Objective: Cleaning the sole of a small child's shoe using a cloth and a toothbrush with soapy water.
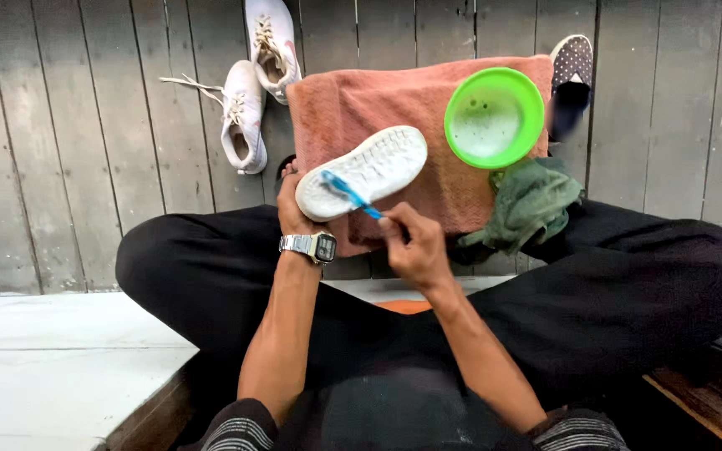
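Observation:
A white shoe [373,167] is held sole-up over a pink towel [394,100]. My left hand [292,213], with a metal wristwatch on the wrist, grips the shoe at its heel end from below. My right hand [411,242] holds a blue toothbrush [346,192] whose bristle end lies against the sole near the heel. Both forearms reach forward over my crossed legs in black trousers.
A green bowl [495,117] with cloudy liquid sits on the towel's right side. A green rag [532,205] lies on my right knee. Two white sneakers [248,100] lie on the grey plank floor at upper left. A dotted dark shoe [572,71] lies behind the bowl.

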